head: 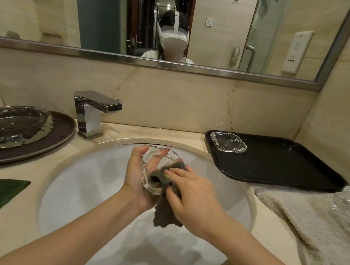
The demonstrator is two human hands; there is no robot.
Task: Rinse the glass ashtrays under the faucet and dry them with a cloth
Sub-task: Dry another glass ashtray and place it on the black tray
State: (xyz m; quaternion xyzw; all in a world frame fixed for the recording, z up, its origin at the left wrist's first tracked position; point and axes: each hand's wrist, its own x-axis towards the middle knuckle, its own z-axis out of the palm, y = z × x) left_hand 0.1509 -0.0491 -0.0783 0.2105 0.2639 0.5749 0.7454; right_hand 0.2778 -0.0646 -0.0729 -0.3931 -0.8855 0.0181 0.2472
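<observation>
This looks like the drying step: the left hand (137, 179) cradles a glass ashtray (156, 170) over the sink (66, 184), tilted up on edge so its hollow faces the other hand, with the thumb hooked over the far rim and the fingers showing through the glass from behind. The right hand (192, 194) pinches a dark grey cloth (165, 199) between thumb and fingers and presses a bunched part of it into the ashtray's hollow, while the loose tail of the cloth hangs down below both hands. No water runs from the faucet (95, 111), which stands up and to the left of the held ashtray. A second ashtray (228, 142) sits on the black tray (288, 169) up and to the right of the grip, well apart from it, and I would guess it is already done. Both forearms reach in from below, wrists bent inward so the hands meet over the basin. The next move, as I judge it, calls for turning the glass in the left palm so the cloth reaches the rim notches and the underside, keeping a firm hold since wet glass may slip, then setting it down beside the one on the tray.
</observation>
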